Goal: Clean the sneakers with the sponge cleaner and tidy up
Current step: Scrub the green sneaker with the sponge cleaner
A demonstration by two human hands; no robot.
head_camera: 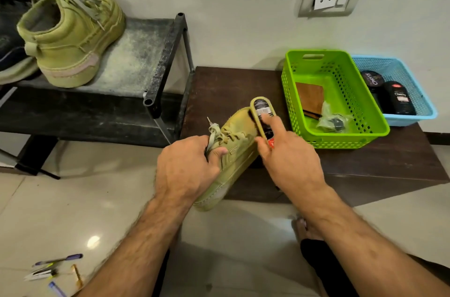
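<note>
Left hand (187, 170) is wrapped around the laced top of the green sneaker (233, 150), holding it up over the edge of the dark low table (219, 87), while the right hand (287, 158) grips the sponge cleaner (261, 114) and presses it flat against the toe side, forefinger laid along its back. Push too hard and the shoe could twist out of that one-handed hold, or the sponge skid off toward the green basket (292, 92) just beside it. The other sneaker (73, 38) waits on the dusty shoe rack (136, 53), where it could pick dirt up again.
</note>
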